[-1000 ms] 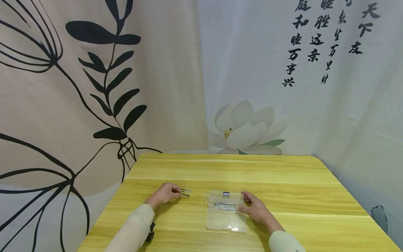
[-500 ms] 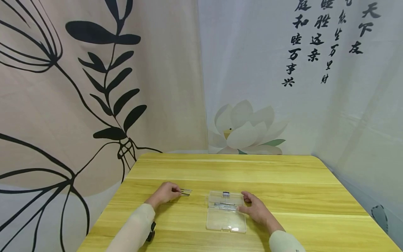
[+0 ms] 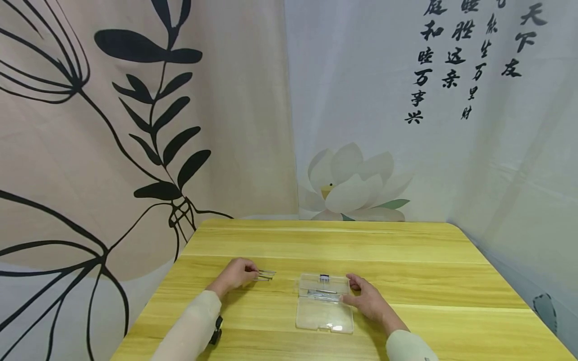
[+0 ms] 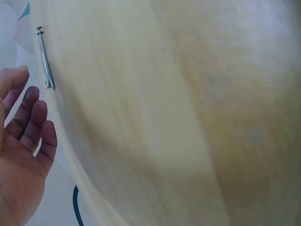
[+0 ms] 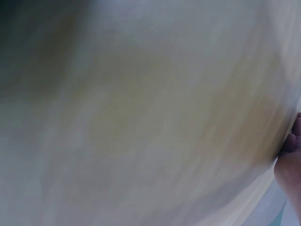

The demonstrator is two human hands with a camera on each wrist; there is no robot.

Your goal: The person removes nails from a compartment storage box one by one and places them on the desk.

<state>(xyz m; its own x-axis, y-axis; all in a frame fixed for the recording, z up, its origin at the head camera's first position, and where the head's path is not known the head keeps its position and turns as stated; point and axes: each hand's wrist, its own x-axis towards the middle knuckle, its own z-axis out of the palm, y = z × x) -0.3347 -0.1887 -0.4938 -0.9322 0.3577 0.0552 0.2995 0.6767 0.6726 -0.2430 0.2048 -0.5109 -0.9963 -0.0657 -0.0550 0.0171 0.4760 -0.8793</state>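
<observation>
Yellow wood-grain counter [image 3: 397, 260], 2 bare hands over it, 1 clear plastic box [image 3: 311, 283] between them, nearer the right one. Box is unfolded into 2 halves; near half [image 3: 321, 317] lies flat toward the person, far half has a small dark latch at its far edge. Thin metal pieces [image 3: 322, 296] lie side by side, lengthwise left to right, close to the fold. Right hand [image 3: 369, 302] holds the box at its right end, thumb by the fold, fingers at the far corner. Left hand [image 3: 238, 275] is at the left part of the counter, fingers loosely bent and gripping nothing, tips just short of a small group of metal nails [image 4: 45, 61]. Nails lie on the counter between the left hand and the box, well apart from the box, roughly parallel; probably 3, but they are too small and overlapped to count for sure. Left wrist view shows a flat nail head at the end away from the fingers. Right wrist view is mostly blurred counter, with part of the right hand at the edge. Pale sleeves on both arms, left sleeve [image 3: 189, 326] and right sleeve [image 3: 411, 347]; black item [image 3: 215, 332] at the left wrist. Behind: cloth backdrop [image 3: 248, 125] printed with black plant [image 3: 180, 145], pale lotus [image 3: 352, 193] and black characters [image 3: 423, 56].
</observation>
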